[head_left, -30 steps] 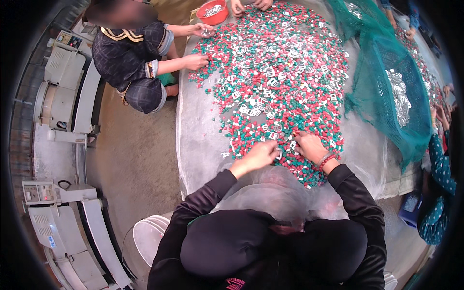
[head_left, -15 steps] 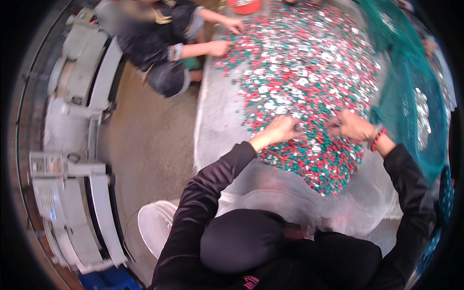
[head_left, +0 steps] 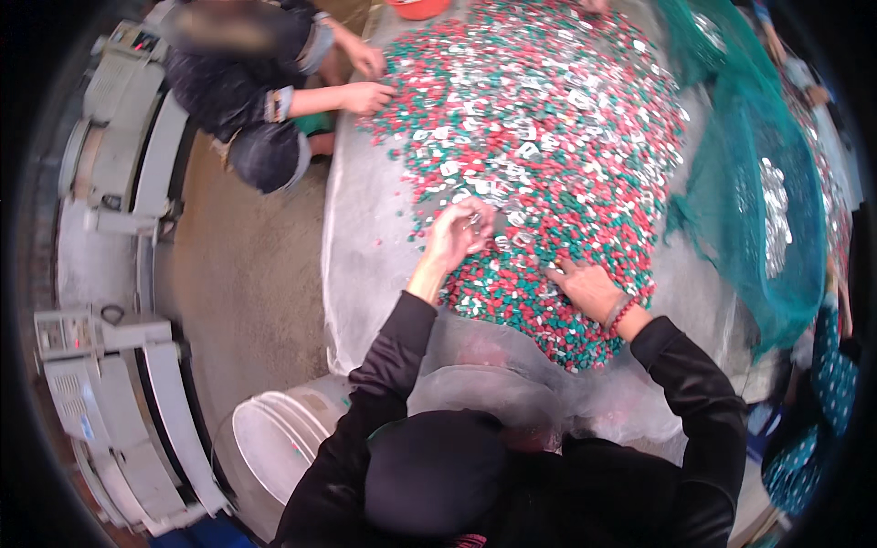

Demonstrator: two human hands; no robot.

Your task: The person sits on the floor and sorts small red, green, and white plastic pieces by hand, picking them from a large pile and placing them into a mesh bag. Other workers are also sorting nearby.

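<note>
A wide heap of small red, green and white pieces (head_left: 548, 192), mixed with shiny silvery pieces, is spread over a pale plastic sheet (head_left: 365, 265). My left hand (head_left: 454, 236) is raised just over the heap's left side, palm turned up and fingers curled in. Something small and silvery shows among its fingers, too small to name. My right hand (head_left: 589, 290) is palm down on the near part of the heap, a red beaded bracelet at its wrist. Its index finger and thumb reach apart among the pieces, with nothing visible between them.
A blue-green basket (head_left: 763, 301) under green netting stands at the right, holding silvery pieces. A co-worker's hands (head_left: 367, 97) touch the heap's far left edge. A red bowl (head_left: 418, 7) is at the back, a white bucket (head_left: 274, 438) lower left. Grey machines (head_left: 100, 402) line the left.
My left hand has moved left, away from my right hand, and turned palm up with curled fingers. My right hand has come down onto the nearer pieces. The whole view has shifted.
</note>
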